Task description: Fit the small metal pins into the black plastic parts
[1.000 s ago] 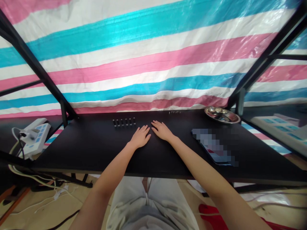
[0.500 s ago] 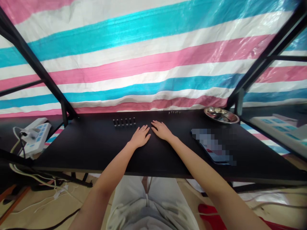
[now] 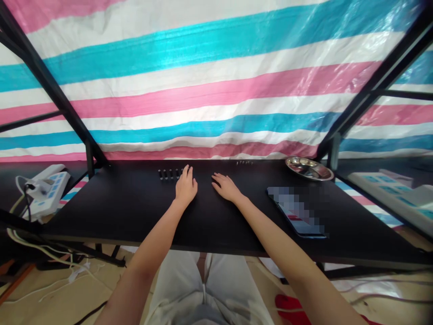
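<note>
My left hand (image 3: 186, 186) reaches forward over the black table (image 3: 128, 207), fingers stretched out, its tips at the right end of a row of several small black cylinders (image 3: 168, 174). Whether it touches them I cannot tell. My right hand (image 3: 226, 186) lies flat and open on the table just right of the left one, holding nothing. A second row of tiny dark parts (image 3: 245, 162) sits near the table's far edge, beyond the right hand.
A phone (image 3: 297, 212) lies on the table at the right, with a shiny metal dish (image 3: 308, 168) behind it by the black frame post. A white power strip (image 3: 45, 192) with cables sits at the left. A striped tarp hangs behind.
My left hand has moved forward and left, from beside the right hand up to the row of black cylinders. The right hand has stayed put.
</note>
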{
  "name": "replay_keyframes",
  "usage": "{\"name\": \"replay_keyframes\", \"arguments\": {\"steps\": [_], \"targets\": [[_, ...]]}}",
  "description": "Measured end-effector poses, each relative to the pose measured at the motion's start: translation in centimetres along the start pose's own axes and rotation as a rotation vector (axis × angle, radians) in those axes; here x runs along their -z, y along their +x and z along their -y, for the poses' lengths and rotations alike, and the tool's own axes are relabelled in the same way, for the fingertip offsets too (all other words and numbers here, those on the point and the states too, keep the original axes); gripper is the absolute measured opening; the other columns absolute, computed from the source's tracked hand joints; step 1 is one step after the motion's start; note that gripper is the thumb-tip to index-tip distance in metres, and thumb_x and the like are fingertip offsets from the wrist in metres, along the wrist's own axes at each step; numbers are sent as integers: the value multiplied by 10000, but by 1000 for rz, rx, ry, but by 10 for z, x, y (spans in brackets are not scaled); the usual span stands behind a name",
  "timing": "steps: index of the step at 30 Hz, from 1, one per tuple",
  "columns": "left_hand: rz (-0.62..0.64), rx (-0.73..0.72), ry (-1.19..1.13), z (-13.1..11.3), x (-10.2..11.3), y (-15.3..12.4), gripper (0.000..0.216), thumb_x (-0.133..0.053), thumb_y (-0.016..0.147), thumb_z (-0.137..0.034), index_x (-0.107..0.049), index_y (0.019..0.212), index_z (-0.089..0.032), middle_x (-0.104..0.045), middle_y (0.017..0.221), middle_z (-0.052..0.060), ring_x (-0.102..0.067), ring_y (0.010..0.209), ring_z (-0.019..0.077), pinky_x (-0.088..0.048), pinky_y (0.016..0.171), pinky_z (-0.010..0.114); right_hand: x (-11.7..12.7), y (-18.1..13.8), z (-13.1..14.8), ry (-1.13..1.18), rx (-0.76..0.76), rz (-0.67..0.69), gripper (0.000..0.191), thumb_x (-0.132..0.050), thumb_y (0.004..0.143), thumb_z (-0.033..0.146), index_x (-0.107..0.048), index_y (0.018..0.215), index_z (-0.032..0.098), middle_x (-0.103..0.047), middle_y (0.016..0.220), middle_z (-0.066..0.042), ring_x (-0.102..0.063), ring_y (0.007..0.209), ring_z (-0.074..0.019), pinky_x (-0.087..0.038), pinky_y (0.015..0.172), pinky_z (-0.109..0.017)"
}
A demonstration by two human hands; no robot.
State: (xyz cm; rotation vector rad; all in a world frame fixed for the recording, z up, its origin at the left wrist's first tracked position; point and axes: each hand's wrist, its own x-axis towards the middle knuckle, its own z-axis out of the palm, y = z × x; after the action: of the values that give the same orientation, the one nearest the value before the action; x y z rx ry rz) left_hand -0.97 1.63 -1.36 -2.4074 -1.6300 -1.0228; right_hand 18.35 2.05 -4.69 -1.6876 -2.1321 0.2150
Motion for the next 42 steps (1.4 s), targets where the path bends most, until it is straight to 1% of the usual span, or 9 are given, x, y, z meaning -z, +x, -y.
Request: {"name": "replay_keyframes", "arguments": {"steps": [5, 14, 23, 28, 31, 34, 37, 39, 42], "targets": [[49, 89, 53, 4, 0, 4, 487, -409, 817, -185, -401, 1301, -131, -323, 1413, 135, -538, 1076, 264, -509, 795, 344, -2, 1, -2, 10, 4, -15, 426, -377, 875, 323, -497, 1254, 169, -425, 1364, -104, -351, 1277, -227, -228, 1057, -469], [141, 62, 66, 2, -6, 9, 514, -412, 821, -213, -366, 1330, -150, -244, 1453, 119, -532, 1092, 263, -518, 792, 340, -5, 3, -4, 13, 3, -33, 423, -373, 874, 329, -501, 1247, 175, -436, 1355, -101, -358, 1272, -222, -233, 1054, -469], [110, -13, -30, 8, -15, 12, 478, -418, 805, -158, -405, 1278, -89, -355, 1376, 160, -446, 1193, 262, -433, 954, 361, -3, 3, -3, 8, -5, -28, 424, -371, 875, 331, -504, 1244, 168, -435, 1357, -95, -358, 1271, -222, -237, 1056, -457], [75, -16, -121, 8, -15, 11, 410, -403, 807, -132, -463, 1212, -113, -460, 1254, 143, -532, 1080, 224, -466, 905, 343, -2, 3, -2, 7, 1, -26, 425, -376, 871, 327, -506, 1240, 163, -436, 1355, -104, -365, 1265, -226, -244, 1051, -461], [53, -26, -257, 7, -16, 10, 367, -420, 794, -109, -509, 1148, -147, -495, 1206, 118, -570, 1005, 188, -479, 875, 328, -2, 3, -2, 14, 3, -31, 418, -379, 868, 321, -515, 1228, 160, -439, 1351, -112, -365, 1265, -238, -245, 1047, -474], [46, -32, -520, 3, -18, 9, 313, -451, 772, -87, -551, 1061, -153, -530, 1133, 101, -605, 916, 146, -506, 774, 270, 0, 1, 0, 52, 21, -53, 411, -388, 862, 310, -509, 1224, 160, -470, 1323, -118, -395, 1242, -245, -259, 1037, -483], [103, 18, -801, -3, -19, 6, 274, -503, 762, -98, -561, 1025, -149, -537, 1122, 108, -624, 894, 143, -505, 706, 236, 5, -1, 4, 175, 89, -141, 395, -335, 884, 325, -508, 1202, 167, -539, 1244, -111, -478, 1158, -223, -318, 1004, -436], [168, 86, -955, -8, -19, 4, 291, -536, 764, -114, -545, 1052, -148, -549, 1135, 118, -623, 923, 153, -502, 759, 257, 7, -3, 7, 295, 95, -208, 389, -284, 901, 357, -540, 1123, 167, -602, 1120, -109, -547, 1038, -204, -388, 930, -386], [251, 190, -1110, -12, -18, 1, 347, -566, 758, -120, -513, 1100, -142, -567, 1149, 131, -613, 967, 167, -484, 844, 306, 5, -2, 10, 535, 8, -229, 392, -258, 898, 431, -547, 975, 178, -619, 801, -54, -576, 699, -157, -461, 713, -323]]}}
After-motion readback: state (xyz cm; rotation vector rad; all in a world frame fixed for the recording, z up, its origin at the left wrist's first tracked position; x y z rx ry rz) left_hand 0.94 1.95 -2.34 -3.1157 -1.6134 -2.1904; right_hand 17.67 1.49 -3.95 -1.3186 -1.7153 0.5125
